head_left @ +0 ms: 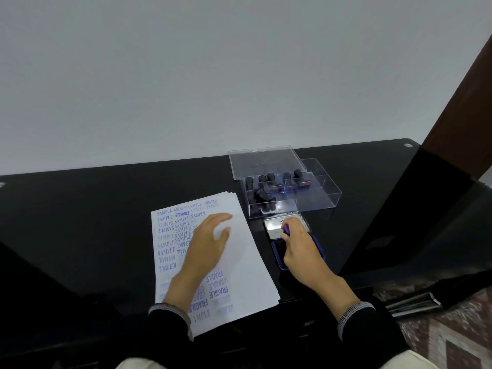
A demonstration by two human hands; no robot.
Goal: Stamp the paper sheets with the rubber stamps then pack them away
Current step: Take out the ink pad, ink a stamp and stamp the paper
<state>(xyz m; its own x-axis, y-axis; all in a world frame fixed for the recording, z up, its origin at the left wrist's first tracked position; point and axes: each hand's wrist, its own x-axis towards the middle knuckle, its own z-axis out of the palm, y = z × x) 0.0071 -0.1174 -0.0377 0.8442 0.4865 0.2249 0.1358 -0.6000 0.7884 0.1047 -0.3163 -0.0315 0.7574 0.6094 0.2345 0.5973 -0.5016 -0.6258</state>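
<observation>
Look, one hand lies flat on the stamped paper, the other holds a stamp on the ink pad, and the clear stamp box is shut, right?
Not quite: the head view shows the clear stamp box open, its lid tipped up behind the stamps. The rest is right.

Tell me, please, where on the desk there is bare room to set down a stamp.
Bare black desk lies left of the paper stack, and behind it up to the wall. It is crowded on the right: the clear stamp box, the ink pad under the right hand, with only a narrow strip beside the paper. The left hand rests on the sheets.
</observation>
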